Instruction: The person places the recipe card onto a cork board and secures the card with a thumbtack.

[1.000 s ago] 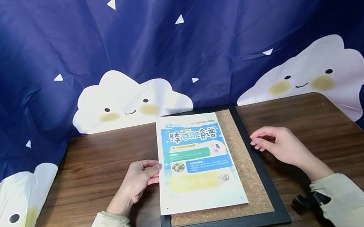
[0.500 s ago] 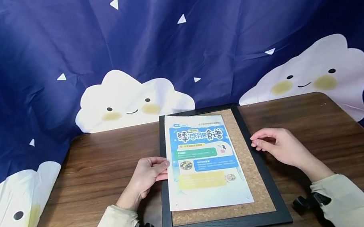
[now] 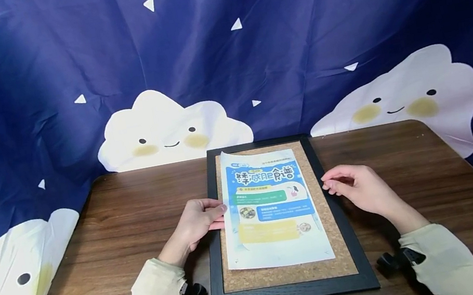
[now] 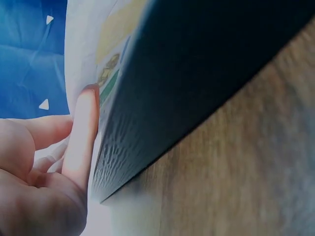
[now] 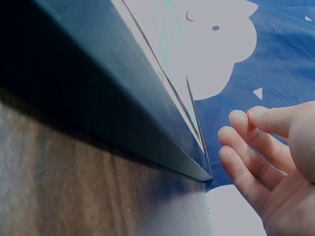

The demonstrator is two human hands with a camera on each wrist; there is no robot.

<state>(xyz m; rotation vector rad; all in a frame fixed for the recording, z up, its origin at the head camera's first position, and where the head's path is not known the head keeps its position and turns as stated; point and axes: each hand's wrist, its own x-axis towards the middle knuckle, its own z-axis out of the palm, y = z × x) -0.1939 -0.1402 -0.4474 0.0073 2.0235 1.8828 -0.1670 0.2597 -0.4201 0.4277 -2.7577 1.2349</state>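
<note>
A printed poster sheet [image 3: 279, 253] with blue, green and yellow panels lies over the cork panel [image 3: 297, 274] of a black-framed board [image 3: 293, 292]. At the sheet's left edge, my left hand [image 3: 196, 222] pinches the paper between thumb and fingers; the left wrist view shows the thumb [image 4: 84, 128] on its printed side. The sheet's upper left corner curls up a little. My right hand [image 3: 365, 189] is beside the frame's right side, fingers loosely bent with thumb and index fingertips together. Nothing shows between them in the right wrist view, where the fingers [image 5: 246, 162] are apart from the frame.
The board lies on a dark brown wooden table [image 3: 131, 197], its far side near the table's back edge. Behind hangs a navy curtain [image 3: 199, 43] with white clouds and triangles. A small black device sits at each wrist.
My left hand has moved right with the poster sheet, uncovering the frame's left side and a strip of cork. The right hand has barely shifted, slightly left.
</note>
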